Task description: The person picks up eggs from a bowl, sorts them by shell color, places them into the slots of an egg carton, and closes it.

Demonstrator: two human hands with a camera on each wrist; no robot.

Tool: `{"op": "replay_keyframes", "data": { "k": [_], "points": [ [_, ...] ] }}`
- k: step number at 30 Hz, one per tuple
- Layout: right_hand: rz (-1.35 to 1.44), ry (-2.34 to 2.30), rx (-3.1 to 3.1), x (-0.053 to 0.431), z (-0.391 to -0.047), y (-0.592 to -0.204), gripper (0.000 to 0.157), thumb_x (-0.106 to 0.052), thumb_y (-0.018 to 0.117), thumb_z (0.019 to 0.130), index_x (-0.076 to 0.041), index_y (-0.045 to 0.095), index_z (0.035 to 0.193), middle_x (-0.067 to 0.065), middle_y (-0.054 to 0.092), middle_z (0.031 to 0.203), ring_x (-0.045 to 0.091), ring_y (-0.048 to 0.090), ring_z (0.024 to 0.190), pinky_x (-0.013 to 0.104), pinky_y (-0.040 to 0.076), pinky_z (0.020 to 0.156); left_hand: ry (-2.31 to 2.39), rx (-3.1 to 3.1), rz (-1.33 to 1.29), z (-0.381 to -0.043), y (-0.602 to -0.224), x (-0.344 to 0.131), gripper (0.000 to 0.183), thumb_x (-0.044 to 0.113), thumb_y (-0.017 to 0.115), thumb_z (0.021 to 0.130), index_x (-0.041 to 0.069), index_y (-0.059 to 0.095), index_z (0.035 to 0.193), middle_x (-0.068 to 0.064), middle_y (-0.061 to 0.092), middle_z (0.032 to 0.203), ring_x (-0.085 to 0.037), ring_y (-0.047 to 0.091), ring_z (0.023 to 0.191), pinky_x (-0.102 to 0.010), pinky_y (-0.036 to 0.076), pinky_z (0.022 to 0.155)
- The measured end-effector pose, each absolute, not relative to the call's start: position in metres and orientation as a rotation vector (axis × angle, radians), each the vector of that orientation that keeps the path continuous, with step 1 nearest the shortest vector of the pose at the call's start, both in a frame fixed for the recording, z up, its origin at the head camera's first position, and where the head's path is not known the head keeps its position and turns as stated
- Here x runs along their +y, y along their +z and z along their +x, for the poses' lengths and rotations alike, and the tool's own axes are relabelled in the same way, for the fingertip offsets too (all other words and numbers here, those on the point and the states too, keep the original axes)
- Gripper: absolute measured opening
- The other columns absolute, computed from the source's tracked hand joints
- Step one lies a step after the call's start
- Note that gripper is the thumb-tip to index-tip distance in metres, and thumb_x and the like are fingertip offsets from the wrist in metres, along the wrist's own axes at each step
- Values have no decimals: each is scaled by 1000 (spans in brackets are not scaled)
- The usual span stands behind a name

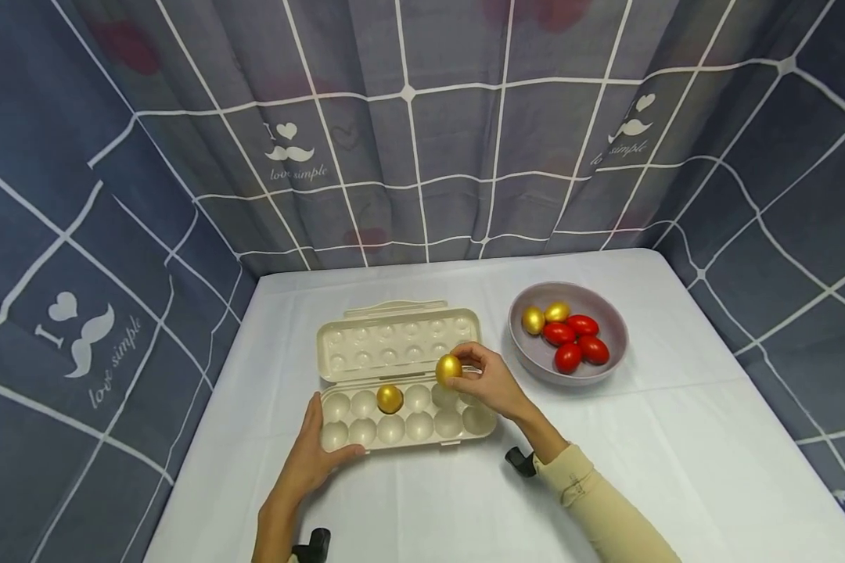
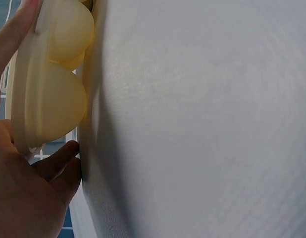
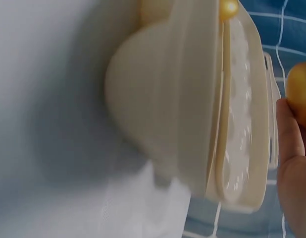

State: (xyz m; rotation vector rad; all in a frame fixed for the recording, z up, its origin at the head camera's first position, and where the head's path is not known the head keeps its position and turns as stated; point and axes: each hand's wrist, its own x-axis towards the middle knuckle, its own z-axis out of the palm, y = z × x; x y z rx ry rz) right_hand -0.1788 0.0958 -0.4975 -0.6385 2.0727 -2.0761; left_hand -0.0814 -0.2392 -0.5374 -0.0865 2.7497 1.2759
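Note:
In the head view, a cream plastic egg carton (image 1: pixel 418 427) lies open, its lid (image 1: pixel 389 344) folded back. One golden egg (image 1: pixel 390 399) sits in a cup of the back row. My right hand (image 1: pixel 491 385) pinches another golden egg (image 1: pixel 448 369) between thumb and fingers, above the back row right of centre. This held egg (image 3: pixel 300 91) also appears at the right edge of the right wrist view. My left hand (image 1: pixel 308 463) holds the carton's front left corner, thumb along the front edge and fingers along the left side.
Right of the carton, a mauve bowl (image 1: pixel 528 361) contains two golden eggs (image 1: pixel 545 317) and several red eggs (image 1: pixel 568 357). A white cloth (image 1: pixel 451 508) covers the table. Dark grid-patterned curtains (image 1: pixel 366 156) hang behind and at both sides.

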Motion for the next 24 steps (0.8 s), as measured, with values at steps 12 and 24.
{"op": "replay_keyframes", "data": {
  "k": [12,24],
  "points": [
    [-640,-2042,2032,46,-167,-495,41,15,69,80,16,54,118,29,58,116,37,58,107,44,50,96,1296,2762,-72,-81,-539,-241,132,44,87,71,-1,-3,156,-24,0,162,-41,4,148,-56,12,116],
    [-655,-1774,2399,24,-165,-531,38,7,78,75,-2,64,109,8,67,106,21,62,96,33,52,85,1309,2757,-60,-82,-539,-241,132,44,87,72,-3,-3,156,-24,-1,162,-40,4,148,-56,12,116]
  ]
}}
